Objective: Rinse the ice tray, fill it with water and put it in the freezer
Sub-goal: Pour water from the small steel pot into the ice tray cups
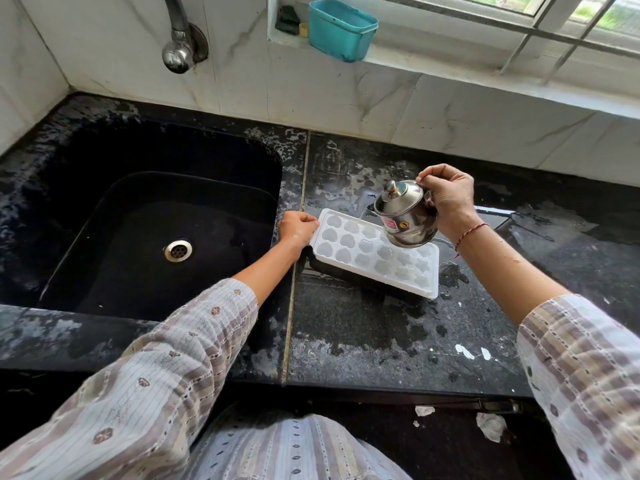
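Observation:
A white ice tray [360, 252] with heart-shaped cups lies on the wet black counter [363, 337], just right of the sink. My left hand [297, 229] grips the tray's left end with curled fingers. My right hand [448, 199] holds a small steel pot with a lid [403, 213], tilted over the tray's far edge. A thin stream of water runs from the pot's rim toward the tray. Several cups look wet or filled.
A black sink [104, 216] with a steel drain [177, 250] lies to the left. A tap [178, 46] hangs above it. A teal tub [341, 29] stands on the window ledge. Puddles cover the counter around the tray.

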The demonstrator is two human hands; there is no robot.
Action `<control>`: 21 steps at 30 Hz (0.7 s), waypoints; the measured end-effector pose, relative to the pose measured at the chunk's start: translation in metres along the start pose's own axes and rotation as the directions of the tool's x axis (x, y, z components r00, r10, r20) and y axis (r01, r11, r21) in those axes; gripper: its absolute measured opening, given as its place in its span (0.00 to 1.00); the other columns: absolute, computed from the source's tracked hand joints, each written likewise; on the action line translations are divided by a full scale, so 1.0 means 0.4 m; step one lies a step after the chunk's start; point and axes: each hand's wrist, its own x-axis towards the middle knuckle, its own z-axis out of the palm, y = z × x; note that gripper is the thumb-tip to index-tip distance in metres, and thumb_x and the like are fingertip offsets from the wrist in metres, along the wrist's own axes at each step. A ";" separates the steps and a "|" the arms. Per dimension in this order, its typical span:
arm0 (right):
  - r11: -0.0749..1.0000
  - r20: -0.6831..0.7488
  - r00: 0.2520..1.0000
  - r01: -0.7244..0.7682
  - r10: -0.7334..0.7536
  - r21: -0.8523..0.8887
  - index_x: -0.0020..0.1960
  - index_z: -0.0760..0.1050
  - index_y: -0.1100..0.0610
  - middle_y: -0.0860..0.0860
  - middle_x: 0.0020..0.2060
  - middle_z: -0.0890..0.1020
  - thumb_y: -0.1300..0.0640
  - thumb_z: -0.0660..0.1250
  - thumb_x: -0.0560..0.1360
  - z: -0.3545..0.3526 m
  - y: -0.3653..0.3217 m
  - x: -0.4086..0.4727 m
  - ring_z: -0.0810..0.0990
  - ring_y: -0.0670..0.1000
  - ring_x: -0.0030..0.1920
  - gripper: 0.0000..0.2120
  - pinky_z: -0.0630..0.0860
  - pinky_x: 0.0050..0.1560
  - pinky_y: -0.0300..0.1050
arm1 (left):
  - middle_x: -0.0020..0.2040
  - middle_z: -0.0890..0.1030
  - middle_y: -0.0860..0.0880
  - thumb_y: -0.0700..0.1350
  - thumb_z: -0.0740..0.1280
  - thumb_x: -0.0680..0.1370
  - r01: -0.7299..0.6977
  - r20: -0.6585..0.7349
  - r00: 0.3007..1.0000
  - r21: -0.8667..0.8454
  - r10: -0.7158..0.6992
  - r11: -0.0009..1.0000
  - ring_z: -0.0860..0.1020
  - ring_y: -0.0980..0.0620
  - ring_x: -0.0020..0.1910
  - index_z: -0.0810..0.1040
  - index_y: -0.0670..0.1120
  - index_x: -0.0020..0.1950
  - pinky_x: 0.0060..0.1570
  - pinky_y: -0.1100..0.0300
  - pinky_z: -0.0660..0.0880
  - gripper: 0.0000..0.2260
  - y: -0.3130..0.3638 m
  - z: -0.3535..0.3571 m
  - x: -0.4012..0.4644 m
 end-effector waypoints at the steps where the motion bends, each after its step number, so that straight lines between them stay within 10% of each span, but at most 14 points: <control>1: 1.000 -0.001 1.000 -0.005 0.005 0.005 0.31 0.75 0.56 0.42 0.22 0.77 0.74 0.63 0.69 -0.001 0.001 -0.002 0.73 0.42 0.31 0.15 0.71 0.35 0.33 | 0.52 0.83 0.42 0.39 0.68 0.76 0.000 -0.001 1.000 0.002 0.000 1.000 0.80 0.48 0.52 0.82 0.41 0.49 0.57 0.50 0.78 0.05 0.000 0.000 0.000; 16: 1.000 0.050 0.999 0.003 -0.002 -0.031 0.30 0.76 0.54 0.43 0.25 0.78 0.73 0.64 0.69 -0.010 0.008 -0.040 0.74 0.44 0.34 0.16 0.72 0.37 0.34 | 0.53 0.82 0.42 0.37 0.66 0.77 0.030 0.002 1.000 -0.021 -0.029 0.999 0.80 0.45 0.55 0.82 0.41 0.47 0.55 0.50 0.79 0.05 0.004 -0.003 -0.016; 21: 0.998 0.085 0.996 0.031 -0.025 -0.061 0.32 0.75 0.56 0.50 0.32 0.77 0.73 0.63 0.70 -0.005 0.002 -0.055 0.74 0.45 0.35 0.15 0.72 0.37 0.33 | 0.51 0.81 0.43 0.36 0.65 0.77 0.022 0.016 1.000 -0.033 -0.022 0.999 0.78 0.48 0.49 0.81 0.39 0.50 0.37 0.60 0.78 0.06 0.010 -0.007 -0.029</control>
